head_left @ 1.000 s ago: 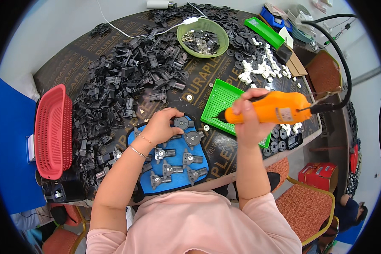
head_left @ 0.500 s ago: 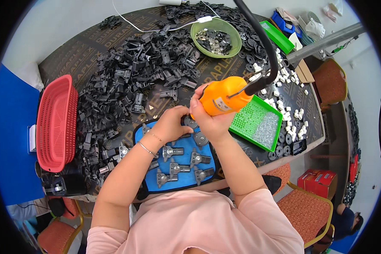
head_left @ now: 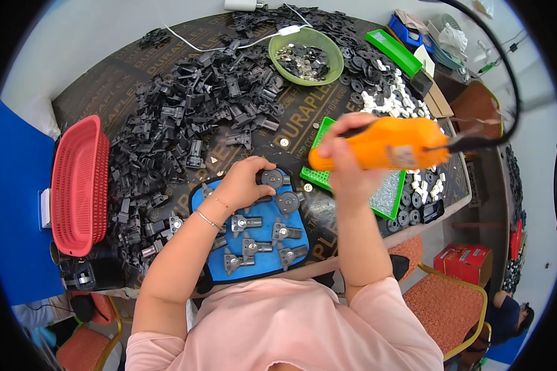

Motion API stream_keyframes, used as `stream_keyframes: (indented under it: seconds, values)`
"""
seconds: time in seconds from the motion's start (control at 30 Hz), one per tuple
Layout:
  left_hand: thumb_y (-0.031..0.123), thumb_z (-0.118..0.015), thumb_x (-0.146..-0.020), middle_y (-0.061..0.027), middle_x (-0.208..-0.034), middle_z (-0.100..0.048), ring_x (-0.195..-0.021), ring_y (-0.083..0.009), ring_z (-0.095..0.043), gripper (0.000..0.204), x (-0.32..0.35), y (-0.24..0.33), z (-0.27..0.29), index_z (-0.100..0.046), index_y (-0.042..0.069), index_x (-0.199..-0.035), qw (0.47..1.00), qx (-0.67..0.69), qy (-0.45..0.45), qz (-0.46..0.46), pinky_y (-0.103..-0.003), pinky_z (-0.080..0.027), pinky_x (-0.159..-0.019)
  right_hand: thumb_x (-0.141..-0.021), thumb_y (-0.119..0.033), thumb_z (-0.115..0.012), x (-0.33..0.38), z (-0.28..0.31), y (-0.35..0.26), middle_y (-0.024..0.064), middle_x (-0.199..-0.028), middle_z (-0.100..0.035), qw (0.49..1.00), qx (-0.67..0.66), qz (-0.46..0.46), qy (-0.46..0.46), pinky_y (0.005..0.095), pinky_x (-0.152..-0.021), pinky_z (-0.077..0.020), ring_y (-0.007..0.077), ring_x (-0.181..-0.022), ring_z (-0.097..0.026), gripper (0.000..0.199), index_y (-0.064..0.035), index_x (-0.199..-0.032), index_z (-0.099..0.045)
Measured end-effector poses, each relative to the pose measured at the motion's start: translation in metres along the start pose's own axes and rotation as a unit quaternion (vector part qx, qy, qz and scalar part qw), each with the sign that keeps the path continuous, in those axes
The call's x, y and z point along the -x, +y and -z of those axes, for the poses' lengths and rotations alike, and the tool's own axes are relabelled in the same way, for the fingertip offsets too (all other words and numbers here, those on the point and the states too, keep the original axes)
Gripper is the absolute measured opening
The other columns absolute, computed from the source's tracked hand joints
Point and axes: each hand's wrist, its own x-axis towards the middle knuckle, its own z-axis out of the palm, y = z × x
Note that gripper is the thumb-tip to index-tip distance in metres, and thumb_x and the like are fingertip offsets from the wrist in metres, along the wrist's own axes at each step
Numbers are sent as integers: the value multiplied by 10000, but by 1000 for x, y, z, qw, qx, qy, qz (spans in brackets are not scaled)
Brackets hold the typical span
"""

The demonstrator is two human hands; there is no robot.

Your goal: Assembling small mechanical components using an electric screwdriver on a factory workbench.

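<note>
My right hand [head_left: 353, 167] is wrapped round an orange electric screwdriver [head_left: 390, 143], lying nearly level above the green tray [head_left: 316, 177]; hand and tool are a little blurred. Shiny small screws [head_left: 387, 196] fill the tray's near right part. At the far edge of the blue mat [head_left: 269, 263] my left hand [head_left: 246, 182] pinches a black plastic part [head_left: 272, 179] with a round top. Beside it rests a similar black part with a round disc [head_left: 288, 202]. Nearer me on the mat lie several black brackets [head_left: 246, 223], each with a bright round piece in it.
Loose black parts [head_left: 192, 111] are heaped across the table's left and far side. A red basket [head_left: 80, 185] stands at the left, a pale green bowl [head_left: 306, 57] at the far side. White pieces [head_left: 393, 99] and black discs [head_left: 404, 217] lie on the right. A cable [head_left: 507, 86] trails from the screwdriver.
My right hand has swung the screwdriver away from the black part, rightward over the green tray. My left hand stays at the mat's far edge. The screwdriver has tipped toward level.
</note>
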Motion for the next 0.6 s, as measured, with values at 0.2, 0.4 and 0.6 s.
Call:
stream_keyframes:
  seconds: [0.2,0.4,0.6]
  values:
    - [18,-784,-641,-104,-1049,-617,-926,-254,-630,465,-1,-1,0,-622,3,-1076,1000,19,-4,2,-325,-527,-800,-768,97,-595,10,72,-9,115,-862,-580,977,179,-18,116,263,-589,-499,144,-626,-580,284,6,-1017,-495]
    - [-12,-771,-650,-91,-1089,-597,-948,-224,-625,487,0,0,-1,-604,-5,-1107,999,36,4,11,-305,-526,-826,-772,106,-594,21,87,-7,110,-854,-580,974,175,-19,142,256,-581,-502,135,-618,-575,276,2,-1007,-492]
    - [-18,-767,-656,-93,-1117,-585,-972,-219,-618,487,1,-2,-3,-599,-12,-1113,999,30,3,9,-303,-525,-852,-776,102,-595,19,95,2,105,-857,-580,967,208,0,149,253,-582,-502,132,-623,-576,274,2,-1007,-487]
